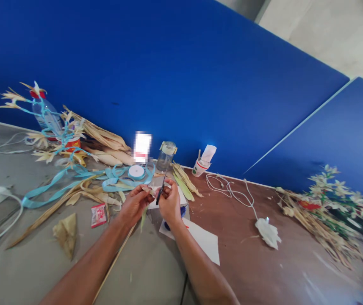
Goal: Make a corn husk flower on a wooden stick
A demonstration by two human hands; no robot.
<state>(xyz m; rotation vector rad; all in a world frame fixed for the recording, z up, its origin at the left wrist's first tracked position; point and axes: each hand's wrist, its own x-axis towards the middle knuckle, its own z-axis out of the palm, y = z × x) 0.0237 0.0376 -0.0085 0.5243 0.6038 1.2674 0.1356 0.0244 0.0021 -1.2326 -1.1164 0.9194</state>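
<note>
i'm pinching the husk strip near its top with my left hand just above the table, my right hand curling its fingers round the scissors beside it, and i'm judging the strip light, papery and easily torn.

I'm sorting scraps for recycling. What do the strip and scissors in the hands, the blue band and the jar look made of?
Strip in the left hand: dried husk or leaf, likely; pale, matte, fibrous.
Scissors in the right hand: dark, too small to tell.
Blue band: probably satin or plastic ribbon; smooth, curling.
Jar: clear glass or plastic, see-through; undecidable.
</note>
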